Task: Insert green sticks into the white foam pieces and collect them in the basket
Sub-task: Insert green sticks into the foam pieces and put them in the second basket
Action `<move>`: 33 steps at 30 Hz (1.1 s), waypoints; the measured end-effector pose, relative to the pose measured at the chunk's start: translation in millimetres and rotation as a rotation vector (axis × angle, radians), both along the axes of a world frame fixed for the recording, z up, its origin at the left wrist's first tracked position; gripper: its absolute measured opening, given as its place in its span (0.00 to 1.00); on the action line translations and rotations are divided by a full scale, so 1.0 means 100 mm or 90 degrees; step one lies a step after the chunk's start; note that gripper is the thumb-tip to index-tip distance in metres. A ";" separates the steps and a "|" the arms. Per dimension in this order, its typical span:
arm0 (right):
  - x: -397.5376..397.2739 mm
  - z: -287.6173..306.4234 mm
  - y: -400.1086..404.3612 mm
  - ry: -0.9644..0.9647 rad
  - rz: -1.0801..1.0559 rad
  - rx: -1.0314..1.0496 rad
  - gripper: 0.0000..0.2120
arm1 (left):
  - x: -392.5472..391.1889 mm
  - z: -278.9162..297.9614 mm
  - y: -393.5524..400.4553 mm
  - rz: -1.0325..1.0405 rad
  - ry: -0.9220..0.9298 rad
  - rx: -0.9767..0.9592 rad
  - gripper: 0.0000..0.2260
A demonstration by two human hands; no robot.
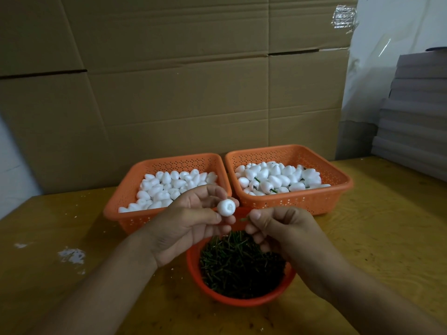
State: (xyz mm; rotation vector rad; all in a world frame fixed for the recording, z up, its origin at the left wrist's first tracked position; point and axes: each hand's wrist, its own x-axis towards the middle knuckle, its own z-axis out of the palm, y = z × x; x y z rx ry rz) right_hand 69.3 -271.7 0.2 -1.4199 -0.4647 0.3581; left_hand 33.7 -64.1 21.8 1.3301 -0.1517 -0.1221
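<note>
My left hand point(191, 226) holds a white foam piece point(226, 207) between thumb and fingers, its flat end turned toward me. My right hand point(280, 228) pinches a short green stick point(243, 219), whose tip points at the foam piece from just to its right. Below both hands stands a round orange bowl point(242, 302) full of green sticks point(239, 264). Behind, the left orange basket point(121, 206) holds plain foam pieces. The right orange basket point(314, 197) holds foam pieces, some with green sticks in them.
All of it stands on a yellowish wooden table point(375, 238) with white foam crumbs point(72, 256) at the left. A wall of cardboard boxes point(181, 81) rises behind the baskets. Stacked grey sheets point(416, 112) lie at the back right.
</note>
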 end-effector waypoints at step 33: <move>0.00 -0.02 0.01 -0.160 -0.199 0.016 0.10 | 0.00 -0.03 -0.04 0.014 -0.036 0.183 0.12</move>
